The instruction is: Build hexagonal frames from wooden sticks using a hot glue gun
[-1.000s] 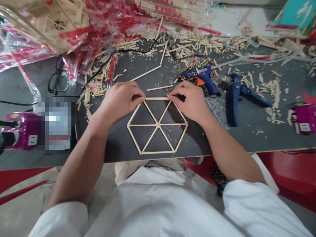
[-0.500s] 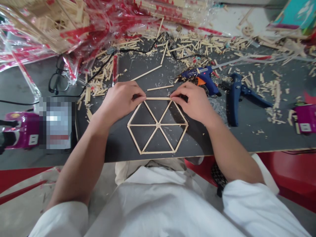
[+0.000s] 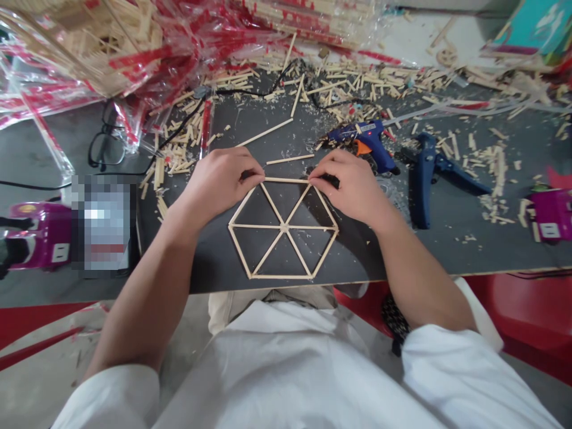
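A hexagon frame of thin wooden sticks (image 3: 283, 227), with spokes meeting at its centre, lies on a dark board (image 3: 214, 256) in front of me. My left hand (image 3: 218, 182) pinches the left end of the frame's top stick (image 3: 286, 179). My right hand (image 3: 351, 185) pinches the right end of that same stick. Both hands rest on the board with fingers closed around the stick's ends. A loose short stick (image 3: 289, 159) lies just beyond the frame.
A blue glue gun (image 3: 369, 143) and a blue hand cutter (image 3: 426, 173) lie right of my right hand. Cut stick scraps (image 3: 348, 86) and red-and-clear wrappers (image 3: 134, 47) cover the far side. Eyeglasses (image 3: 106, 149) and a purple device (image 3: 31, 235) sit left.
The hexagon frame has shifted and turned very slightly to the left at its lower side. Both hands stay pinched on the top stick.
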Motion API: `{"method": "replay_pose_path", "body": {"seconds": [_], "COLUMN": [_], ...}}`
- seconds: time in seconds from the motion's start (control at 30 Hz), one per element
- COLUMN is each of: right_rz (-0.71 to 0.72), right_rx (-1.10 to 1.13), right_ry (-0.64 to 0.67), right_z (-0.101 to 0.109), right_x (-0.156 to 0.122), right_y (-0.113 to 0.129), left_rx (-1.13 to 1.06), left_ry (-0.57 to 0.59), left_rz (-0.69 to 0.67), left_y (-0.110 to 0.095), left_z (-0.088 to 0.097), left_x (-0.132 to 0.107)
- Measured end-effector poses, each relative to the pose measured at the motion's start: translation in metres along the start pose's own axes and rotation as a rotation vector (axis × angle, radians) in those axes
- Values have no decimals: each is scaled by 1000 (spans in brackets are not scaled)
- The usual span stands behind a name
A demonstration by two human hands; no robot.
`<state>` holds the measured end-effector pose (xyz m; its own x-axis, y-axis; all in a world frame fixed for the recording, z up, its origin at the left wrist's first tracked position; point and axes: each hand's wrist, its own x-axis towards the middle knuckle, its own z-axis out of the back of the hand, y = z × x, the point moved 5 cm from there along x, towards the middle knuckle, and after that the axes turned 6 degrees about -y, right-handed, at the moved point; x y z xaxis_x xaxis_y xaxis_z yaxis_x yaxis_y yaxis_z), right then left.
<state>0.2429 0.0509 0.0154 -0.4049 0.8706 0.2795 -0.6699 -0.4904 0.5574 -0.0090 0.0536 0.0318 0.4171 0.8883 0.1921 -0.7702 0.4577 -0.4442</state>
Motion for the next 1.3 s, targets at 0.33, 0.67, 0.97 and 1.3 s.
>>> {"method": "replay_pose_path", "body": {"seconds": [0.33,0.67,0.97,1.3], "right_rz": [-92,-314,-328,-79], "right_rx": [-7,15,165,92], "right_ry": [-65,-172,-182,-88], "right_z": [21,28,26,-6], "right_x": [-2,-5,-7,-1], "right_y": [-9,-23,-31,5], "left_rx": [-3,-38,-49,-125], "left_ry": [15,16,40,37], "left_rz": [5,49,113,131], "left_y": [1,10,15,12], "left_z": [0,2,2,-4], "left_x": [-1,-1,-1,-3]}}
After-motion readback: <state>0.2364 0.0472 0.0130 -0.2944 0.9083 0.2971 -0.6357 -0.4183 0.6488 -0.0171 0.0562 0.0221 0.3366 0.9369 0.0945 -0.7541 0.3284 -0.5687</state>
